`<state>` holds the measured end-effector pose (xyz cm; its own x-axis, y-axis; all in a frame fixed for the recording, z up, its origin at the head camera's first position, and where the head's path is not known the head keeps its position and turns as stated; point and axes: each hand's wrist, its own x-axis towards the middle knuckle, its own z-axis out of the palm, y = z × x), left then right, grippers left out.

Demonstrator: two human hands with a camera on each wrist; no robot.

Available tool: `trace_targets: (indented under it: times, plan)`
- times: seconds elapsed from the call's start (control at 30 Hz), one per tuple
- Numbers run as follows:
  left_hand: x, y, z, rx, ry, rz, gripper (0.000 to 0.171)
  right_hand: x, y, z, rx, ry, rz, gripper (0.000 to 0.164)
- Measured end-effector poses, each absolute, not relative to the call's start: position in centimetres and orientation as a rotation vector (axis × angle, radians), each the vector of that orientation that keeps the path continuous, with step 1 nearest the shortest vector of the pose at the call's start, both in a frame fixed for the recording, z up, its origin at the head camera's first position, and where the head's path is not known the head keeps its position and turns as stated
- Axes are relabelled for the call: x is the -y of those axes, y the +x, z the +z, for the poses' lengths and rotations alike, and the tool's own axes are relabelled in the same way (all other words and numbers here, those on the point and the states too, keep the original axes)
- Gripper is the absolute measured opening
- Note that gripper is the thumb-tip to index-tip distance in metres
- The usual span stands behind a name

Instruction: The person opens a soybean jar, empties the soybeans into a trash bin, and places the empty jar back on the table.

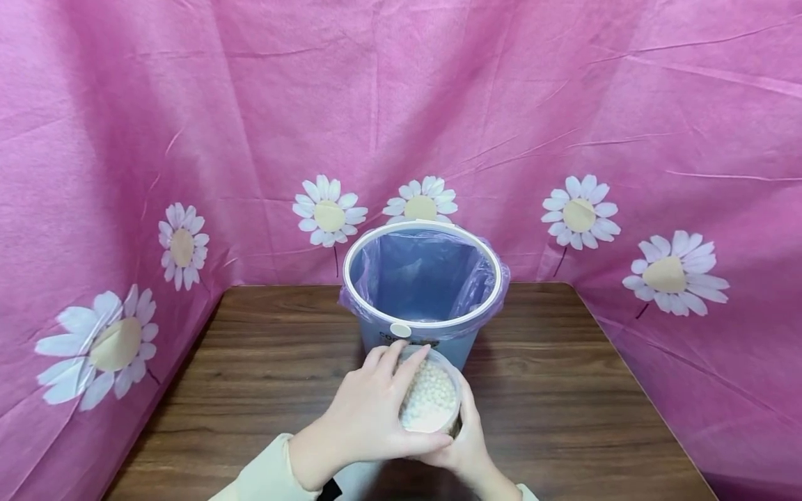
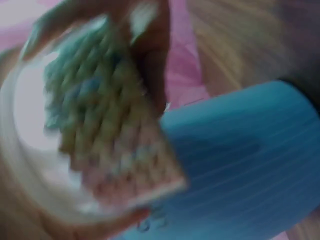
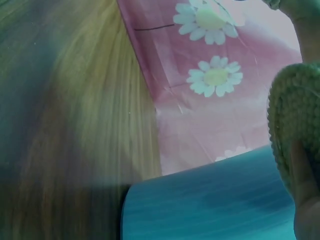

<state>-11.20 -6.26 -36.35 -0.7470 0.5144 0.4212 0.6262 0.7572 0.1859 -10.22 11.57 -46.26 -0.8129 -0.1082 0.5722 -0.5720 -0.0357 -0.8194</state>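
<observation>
A clear round jar [image 1: 431, 396] full of small, pale, bead-like balls is held low before a blue trash bin [image 1: 462, 356], its round top facing up toward my head. My left hand [image 1: 370, 414] grips the jar's top from the left, fingers over the far rim and thumb along the near rim. Around the right side and underside my right hand [image 1: 468, 442] holds it. The balls show through the jar's side [image 2: 110, 120] in the left wrist view, blurred. In the right wrist view a finger [image 3: 302, 170] lies along the jar.
The bin stands at the back of a wooden table [image 1: 269, 362], with a white rim ring [image 1: 501, 278] over a purple bag liner [image 1: 498, 306]. Pink cloth [image 1: 263, 104] with printed daisies hangs behind and on both sides. Something white [image 1: 360, 480] shows at the near edge.
</observation>
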Motion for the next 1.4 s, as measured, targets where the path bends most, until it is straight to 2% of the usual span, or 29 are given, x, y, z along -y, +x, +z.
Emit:
trace_targets:
  times: [0.17, 0.33, 0.53, 0.7, 1.0, 1.27, 1.4]
  plan:
    - [7.9, -12.0, -35.2, 2.639, -1.136, -0.699, 0.104, -13.0, -10.3, -45.5, 1.808, 0.797, 2.269, 0.101]
    - [9.2, -13.2, -35.1, 2.533, -1.380, -1.212, 0.107, -14.1, -11.0, -44.9, 1.610, 1.105, 2.499, 0.094]
    - [9.2, -13.3, -35.6, 2.468, -1.461, -1.503, 0.115, -14.1, -11.1, -44.4, 1.595, 1.215, 2.544, 0.093]
    - [8.9, -13.0, -36.0, 2.409, -1.385, -1.464, 0.113, -13.8, -10.8, -44.1, 1.623, 1.167, 2.409, 0.098]
    - [7.7, -12.0, -36.8, 2.340, -1.148, -1.429, 0.110, -13.2, -9.7, -43.9, 1.790, 0.887, 2.071, 0.113]
    - [6.4, -10.9, -37.9, 2.312, -0.880, -1.327, 0.099, -12.5, -9.5, -44.4, 1.791, 0.766, 1.999, 0.112]
    - [6.2, -10.6, -38.1, 2.332, -0.834, -1.272, 0.106, -12.6, -9.3, -44.4, 1.820, 0.714, 2.025, 0.114]
